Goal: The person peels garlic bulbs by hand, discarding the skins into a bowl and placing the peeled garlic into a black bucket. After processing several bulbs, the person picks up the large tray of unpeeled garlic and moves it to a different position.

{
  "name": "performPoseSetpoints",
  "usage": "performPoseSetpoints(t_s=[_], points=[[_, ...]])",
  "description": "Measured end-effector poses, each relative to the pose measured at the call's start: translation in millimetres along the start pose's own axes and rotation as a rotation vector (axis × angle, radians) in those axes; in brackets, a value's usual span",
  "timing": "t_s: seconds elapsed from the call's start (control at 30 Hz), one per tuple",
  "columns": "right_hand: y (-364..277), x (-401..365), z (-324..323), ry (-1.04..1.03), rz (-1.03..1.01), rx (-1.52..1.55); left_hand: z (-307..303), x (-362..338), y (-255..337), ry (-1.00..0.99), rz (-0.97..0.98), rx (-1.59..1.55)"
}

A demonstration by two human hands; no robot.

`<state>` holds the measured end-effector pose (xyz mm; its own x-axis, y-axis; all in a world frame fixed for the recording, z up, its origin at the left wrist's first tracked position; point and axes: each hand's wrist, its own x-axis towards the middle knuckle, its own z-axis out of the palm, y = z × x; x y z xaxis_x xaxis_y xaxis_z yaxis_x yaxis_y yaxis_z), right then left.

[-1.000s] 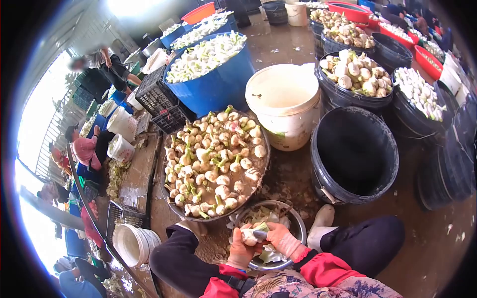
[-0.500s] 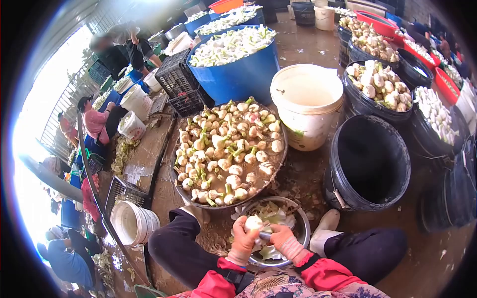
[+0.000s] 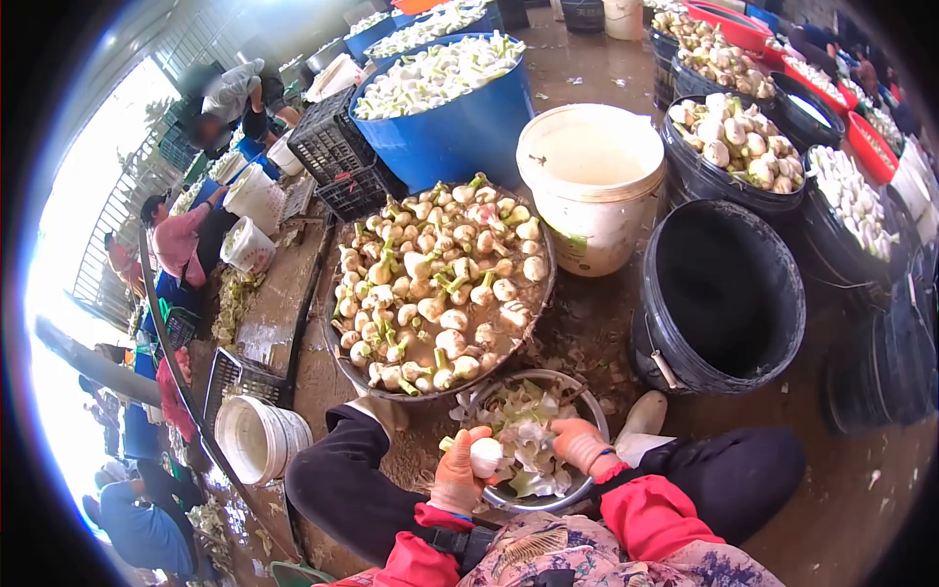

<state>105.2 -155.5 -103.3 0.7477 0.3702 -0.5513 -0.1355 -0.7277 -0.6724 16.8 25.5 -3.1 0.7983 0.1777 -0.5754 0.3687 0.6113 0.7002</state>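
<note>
My left hand (image 3: 458,476) is closed around a garlic bulb (image 3: 486,457), its white side facing right and a green stem end showing at the left. Over the right part of a metal bowl (image 3: 599,413) is my right hand (image 3: 581,445), its fingers bent together; what they hold is hidden. Pale garlic peels (image 3: 528,421) fill the bowl between my legs, some of them right beside my right fingers. Beyond the bowl, a wide round tub (image 3: 337,367) holds many unpeeled garlic bulbs (image 3: 430,284) with short stems in brownish water.
A white bucket (image 3: 592,196) and a black bucket (image 3: 650,333) stand to the right of the tub. Black tubs of garlic (image 3: 738,147) are farther right. A blue barrel (image 3: 440,127) of trimmed garlic stands behind. At left are a white bucket (image 3: 259,440), black crates (image 3: 337,147) and several people.
My hands have moved apart: the right went right over the peels, the left slightly left with the bulb. A metal tool seen at my right fingers earlier no longer shows. The view shifted slightly.
</note>
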Motion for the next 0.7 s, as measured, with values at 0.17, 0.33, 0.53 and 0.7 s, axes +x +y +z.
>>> performPoseSetpoints(t_s=[0.17,0.33,0.53,0.7], points=[[-46.2,-40.2,-3.2,0.023,-0.308,0.088,-7.3,13.4,-11.5,0.206,0.084,0.348],[-64.3,-48.2,17.4,0.156,-0.391,0.175,-1.0,23.1,-23.3,0.161,0.162,0.665],[-42.0,-26.3,15.9,0.172,-0.218,0.273,5.7,8.1,-14.7,-0.13,0.002,0.298],[-41.7,-35.7,-8.2,0.145,-0.221,0.381,-12.3,23.9,-22.3,0.204,0.091,0.12]])
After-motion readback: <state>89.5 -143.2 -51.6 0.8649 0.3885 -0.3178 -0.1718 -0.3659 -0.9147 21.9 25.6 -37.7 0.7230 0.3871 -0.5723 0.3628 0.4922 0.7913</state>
